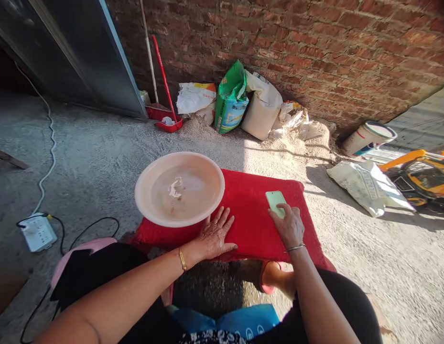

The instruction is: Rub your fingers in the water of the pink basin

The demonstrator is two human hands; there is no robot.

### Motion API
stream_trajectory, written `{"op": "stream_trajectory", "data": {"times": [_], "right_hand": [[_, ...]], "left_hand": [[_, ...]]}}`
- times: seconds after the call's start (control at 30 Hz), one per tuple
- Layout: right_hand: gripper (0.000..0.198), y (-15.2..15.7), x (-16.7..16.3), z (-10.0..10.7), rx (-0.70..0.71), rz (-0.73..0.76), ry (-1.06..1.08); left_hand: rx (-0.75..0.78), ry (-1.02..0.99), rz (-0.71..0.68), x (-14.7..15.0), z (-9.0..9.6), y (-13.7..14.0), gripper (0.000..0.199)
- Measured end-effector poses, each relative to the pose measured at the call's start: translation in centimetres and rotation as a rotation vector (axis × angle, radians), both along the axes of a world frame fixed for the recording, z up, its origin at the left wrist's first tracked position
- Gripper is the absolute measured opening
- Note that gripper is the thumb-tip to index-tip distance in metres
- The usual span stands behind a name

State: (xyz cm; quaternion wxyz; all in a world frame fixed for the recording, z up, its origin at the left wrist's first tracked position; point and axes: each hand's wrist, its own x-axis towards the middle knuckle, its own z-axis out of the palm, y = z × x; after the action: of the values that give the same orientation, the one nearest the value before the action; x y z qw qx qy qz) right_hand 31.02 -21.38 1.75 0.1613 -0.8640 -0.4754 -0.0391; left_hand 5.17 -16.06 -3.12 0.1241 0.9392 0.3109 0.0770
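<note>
My left hand (215,236) lies flat with its fingers spread on a red cloth-covered low table (254,210). Its fingertips are close to the rim of a wide pale basin (143,203), which holds shallow water with a few small brownish bits in it. On the right side of the table, my right hand (290,227) has its fingers curled over the near end of a pale green, flat slab that looks like a phone (274,197). The slab's far end shows; its near end is hidden under the fingers.
Against the brick wall stand a red dustpan (169,125), a green sack (231,102) and a white sack (263,112) amid spilled grain. A bucket (368,136) and an orange machine (426,177) are on the right. A power strip (38,232) with cables lies at left.
</note>
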Motion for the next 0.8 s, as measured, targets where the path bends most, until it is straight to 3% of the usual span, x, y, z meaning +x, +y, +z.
{"op": "stream_trajectory", "data": {"times": [0.17,0.27,0.4,0.5,0.57,0.67,0.73,0.8], "right_hand": [[0.033,2.9,-6.9,-1.6,0.011,0.304,0.12],[0.033,3.5,-6.9,-1.6,-0.039,0.307,0.07],[0.038,2.1,-1.5,-0.4,-0.127,0.033,0.006],[0.042,0.5,0.9,0.1,-0.112,-0.116,0.036],[0.04,-0.6,-0.1,-0.2,-0.044,-0.052,0.055],[0.035,-2.3,-4.7,-1.2,0.035,0.213,0.061],[0.033,-3.1,-7.5,-1.9,0.036,0.367,0.05],[0.031,-3.7,-8.4,-2.4,0.015,0.419,0.031]], "left_hand": [[0.043,-0.069,-0.293,0.4,0.4,-1.1,0.078],[0.032,-0.044,-0.376,0.6,0.3,-1.5,0.074],[0.022,0.011,-0.287,0.1,0.3,-0.6,0.072],[0.046,0.032,-0.165,-0.5,0.5,0.6,0.071],[0.069,0.049,-0.055,-0.8,0.6,1.2,0.069],[0.116,0.065,0.083,-0.9,0.5,1.6,0.065],[0.158,0.058,0.108,-0.8,0.3,1.6,0.063],[0.2,0.048,0.103,-0.7,0.1,1.6,0.061]]}}
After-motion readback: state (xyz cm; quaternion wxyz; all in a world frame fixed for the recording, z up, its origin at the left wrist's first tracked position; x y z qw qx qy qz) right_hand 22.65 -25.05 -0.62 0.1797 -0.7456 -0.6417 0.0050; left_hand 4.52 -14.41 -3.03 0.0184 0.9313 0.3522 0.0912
